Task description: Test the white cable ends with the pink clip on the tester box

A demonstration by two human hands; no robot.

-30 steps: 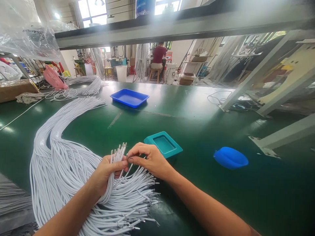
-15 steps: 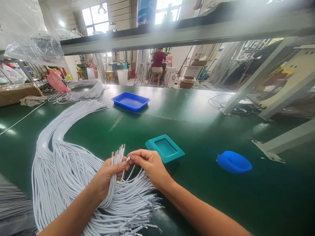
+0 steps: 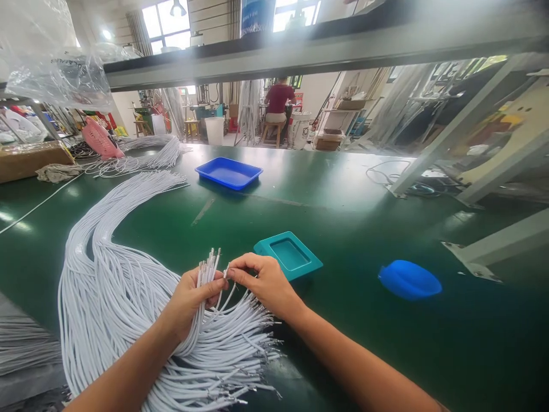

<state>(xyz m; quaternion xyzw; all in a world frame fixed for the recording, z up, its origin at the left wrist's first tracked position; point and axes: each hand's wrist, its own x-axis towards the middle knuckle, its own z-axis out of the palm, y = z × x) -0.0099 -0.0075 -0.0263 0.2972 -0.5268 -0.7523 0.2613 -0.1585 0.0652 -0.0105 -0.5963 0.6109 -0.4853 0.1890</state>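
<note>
I see the left hand clasping a bunch of white cables, the right hand pinching one cable tip beside it.

Windows are glowing in a workshop's pale back wall, where a lamp is hanging. A grey beam is spanning the space above a glossy green tabletop, and wooden stools are standing beyond.

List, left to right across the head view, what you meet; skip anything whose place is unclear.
Cardboard box, pink plastic item, left hand holding white cable ends, right hand, rounded blue item.
</note>
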